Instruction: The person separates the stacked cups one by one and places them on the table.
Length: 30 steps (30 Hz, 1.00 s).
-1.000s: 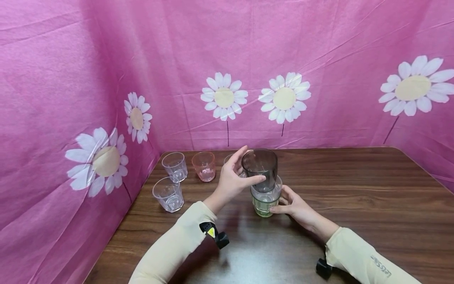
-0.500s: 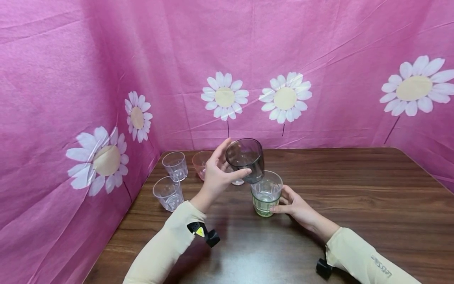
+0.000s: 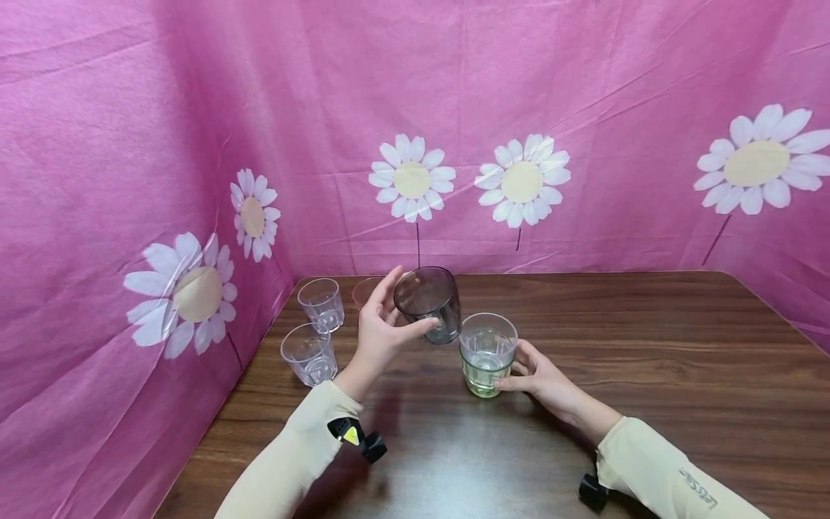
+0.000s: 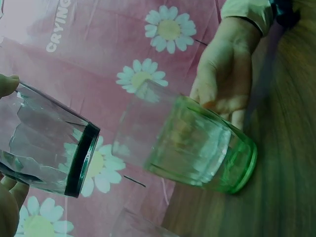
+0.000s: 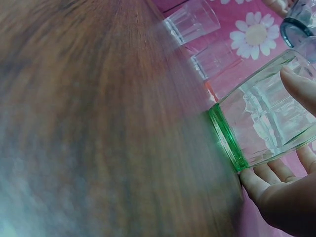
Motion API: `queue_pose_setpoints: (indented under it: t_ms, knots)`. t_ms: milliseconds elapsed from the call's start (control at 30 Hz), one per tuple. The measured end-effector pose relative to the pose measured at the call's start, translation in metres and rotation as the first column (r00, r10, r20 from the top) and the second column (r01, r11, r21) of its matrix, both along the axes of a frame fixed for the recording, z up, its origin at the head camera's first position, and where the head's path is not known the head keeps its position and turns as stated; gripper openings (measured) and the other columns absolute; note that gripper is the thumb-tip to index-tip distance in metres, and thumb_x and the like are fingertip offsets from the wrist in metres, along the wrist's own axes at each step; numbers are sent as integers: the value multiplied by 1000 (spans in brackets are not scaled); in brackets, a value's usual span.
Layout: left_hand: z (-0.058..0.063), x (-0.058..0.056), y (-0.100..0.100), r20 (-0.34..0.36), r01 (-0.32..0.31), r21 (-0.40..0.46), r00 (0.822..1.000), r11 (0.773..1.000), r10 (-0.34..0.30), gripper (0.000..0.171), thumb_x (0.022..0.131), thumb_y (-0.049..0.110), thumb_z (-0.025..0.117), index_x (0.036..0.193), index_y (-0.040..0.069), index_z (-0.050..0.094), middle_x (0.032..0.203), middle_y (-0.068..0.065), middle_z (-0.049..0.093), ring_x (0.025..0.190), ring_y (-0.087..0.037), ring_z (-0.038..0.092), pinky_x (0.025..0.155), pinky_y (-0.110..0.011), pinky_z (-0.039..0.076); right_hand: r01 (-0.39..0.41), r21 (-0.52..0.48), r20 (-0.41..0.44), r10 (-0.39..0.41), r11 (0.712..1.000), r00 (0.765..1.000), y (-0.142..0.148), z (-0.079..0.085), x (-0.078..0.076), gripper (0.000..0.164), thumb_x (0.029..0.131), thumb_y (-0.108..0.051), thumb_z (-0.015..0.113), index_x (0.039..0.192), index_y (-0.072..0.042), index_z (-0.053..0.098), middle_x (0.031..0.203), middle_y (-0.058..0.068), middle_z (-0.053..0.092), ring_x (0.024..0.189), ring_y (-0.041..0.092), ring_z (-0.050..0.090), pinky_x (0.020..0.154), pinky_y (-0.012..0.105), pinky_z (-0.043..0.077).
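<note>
My left hand (image 3: 382, 331) grips a dark grey tumbler (image 3: 418, 306) by its side, thumb in front. The tumbler is raised and slightly tilted, to the left of the stacked pair. Its thick dark base (image 4: 83, 160) faces that pair in the left wrist view, with a gap between. My right hand (image 3: 545, 383) holds a green tumbler (image 3: 476, 386) low on the table, fingers and thumb around its side. A clear tumbler (image 3: 488, 333) is nested inside the green one, its upper part standing above the green rim. The green base (image 5: 228, 138) shows in the right wrist view.
Two clear tumblers, one behind (image 3: 320, 303) and one nearer (image 3: 308, 357), stand at the table's left. A pink tumbler (image 3: 364, 290) is mostly hidden behind my left hand. A pink flowered cloth (image 3: 583, 238) hangs around the wooden table (image 3: 661, 346).
My left hand has lifted the grey tumbler off the stacked pair, carried it left, then lowered it a little. My right hand and the green and clear tumblers have stayed in place.
</note>
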<state>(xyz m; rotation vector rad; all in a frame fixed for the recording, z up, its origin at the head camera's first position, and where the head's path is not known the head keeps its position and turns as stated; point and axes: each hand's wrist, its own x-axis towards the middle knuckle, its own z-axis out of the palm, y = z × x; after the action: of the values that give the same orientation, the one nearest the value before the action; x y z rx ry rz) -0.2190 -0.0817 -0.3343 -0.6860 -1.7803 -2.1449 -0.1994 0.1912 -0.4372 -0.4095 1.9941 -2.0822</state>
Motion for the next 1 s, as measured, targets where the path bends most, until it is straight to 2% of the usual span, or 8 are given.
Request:
queue_pose_setpoints:
  t_ms: [133,300,600,800,1000]
  knots:
    - [-7,2,-5,16,-12,-22,1000,1000,12,90,66,-16,79,146,-7,40,141,-23,52,128,-26,53,111,-30,41,1,0,0,-1,1000,1000,0,0,0,75,83,1,75,141,10,29,149,32,33,116,11,56,95,27,50]
    - [-17,4,-12,55,-35,-95,998,995,40,90,67,-16,79,147,-4,41,141,-23,53,131,-30,50,112,-31,39,0,-8,-4,0,1000,1000,-1,0,1,76,82,1,75,141,10,28,149,32,33,114,8,57,95,27,51]
    - [-48,0,-31,75,-122,-216,987,969,141,89,69,-7,85,147,0,43,141,-18,55,134,-28,48,114,-45,35,4,-4,-4,-4,1000,1000,-3,0,0,76,82,2,75,142,10,28,149,32,33,114,7,57,95,27,51]
    - [-68,-2,-44,105,-148,-256,978,955,179,89,69,-5,86,146,-2,42,143,-22,51,135,-29,45,115,-47,33,2,-6,6,-2,1000,1000,-3,0,1,77,82,2,75,143,10,27,149,30,35,114,6,57,95,27,51]
    - [-77,-5,-51,95,-159,-279,977,947,192,89,68,-5,87,144,-7,42,145,-26,47,137,-32,43,115,-49,32,7,-6,6,-7,1000,1000,-3,1,1,78,81,1,76,143,10,28,148,30,36,114,7,57,95,27,51]
